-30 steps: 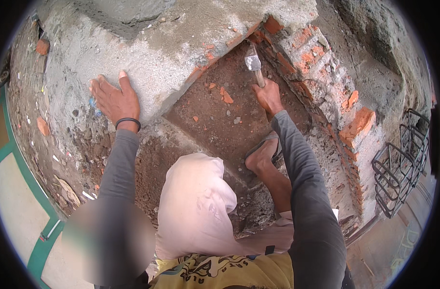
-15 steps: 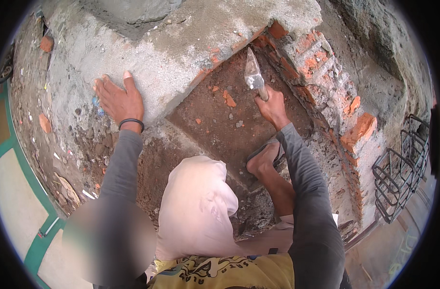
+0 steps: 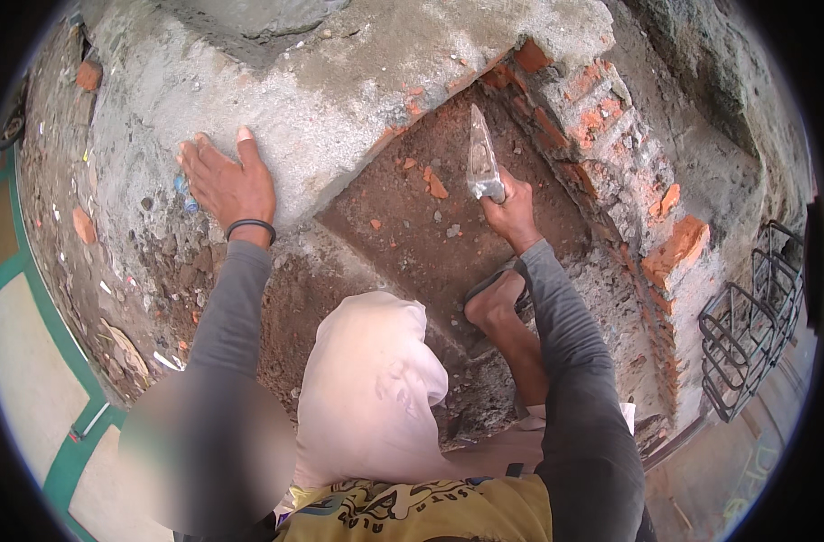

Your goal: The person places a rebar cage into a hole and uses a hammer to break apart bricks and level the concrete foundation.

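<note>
My left hand (image 3: 228, 182) lies flat on the pale, rough mortar top of a low wall (image 3: 299, 116), fingers spread, a dark band round its wrist. A crushed bit of clear blue plastic (image 3: 188, 197) sits beside its palm. My right hand (image 3: 513, 212) is closed round the handle of a trowel (image 3: 482, 161), most of the handle hidden in the fist. The trowel's narrow, pointed blade is smeared with grey and points away from me, over the dirt floor (image 3: 398, 212) of a pit. Small broken brick pieces (image 3: 436, 185) lie left of the blade.
A broken brick wall (image 3: 601, 135) with jagged edges bounds the pit on the right, a loose brick chunk (image 3: 678, 248) on it. My sandalled foot (image 3: 495, 303) stands in the pit. Black metal bars (image 3: 746, 334) are at far right, green-edged tiles (image 3: 32, 334) at far left.
The trowel's blade has tilted, its tip a little lower and its face turned. My right hand has shifted slightly toward me; my left hand stays resting on the wall.
</note>
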The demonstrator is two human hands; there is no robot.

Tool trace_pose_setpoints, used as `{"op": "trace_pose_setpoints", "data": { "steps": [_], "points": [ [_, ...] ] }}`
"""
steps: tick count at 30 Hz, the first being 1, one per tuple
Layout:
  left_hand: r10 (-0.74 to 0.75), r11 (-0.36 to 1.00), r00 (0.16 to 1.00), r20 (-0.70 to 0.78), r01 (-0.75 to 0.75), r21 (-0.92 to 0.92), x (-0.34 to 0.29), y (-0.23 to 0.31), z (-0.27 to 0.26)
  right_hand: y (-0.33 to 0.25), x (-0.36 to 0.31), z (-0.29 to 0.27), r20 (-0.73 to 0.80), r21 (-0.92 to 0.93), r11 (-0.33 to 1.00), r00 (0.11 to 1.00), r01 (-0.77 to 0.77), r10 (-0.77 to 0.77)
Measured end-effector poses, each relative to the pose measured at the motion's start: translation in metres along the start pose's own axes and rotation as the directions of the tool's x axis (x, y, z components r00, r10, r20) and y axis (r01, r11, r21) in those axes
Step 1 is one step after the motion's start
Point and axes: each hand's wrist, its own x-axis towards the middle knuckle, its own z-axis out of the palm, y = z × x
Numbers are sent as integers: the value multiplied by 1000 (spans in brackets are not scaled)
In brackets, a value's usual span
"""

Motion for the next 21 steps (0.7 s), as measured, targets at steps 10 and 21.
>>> {"op": "trace_pose_setpoints", "data": {
  "steps": [10, 21],
  "points": [
    [-1, 1000, 1000, 8, 1, -4, 0, 0, 0, 51, 35, 4, 67, -488, 809, 910, -328, 410],
    [9, 999, 998, 68, -7, -35, 2, 10, 2, 78, 65, 13, 68, -404, 736, 785, -543, 616]
  ]
}}
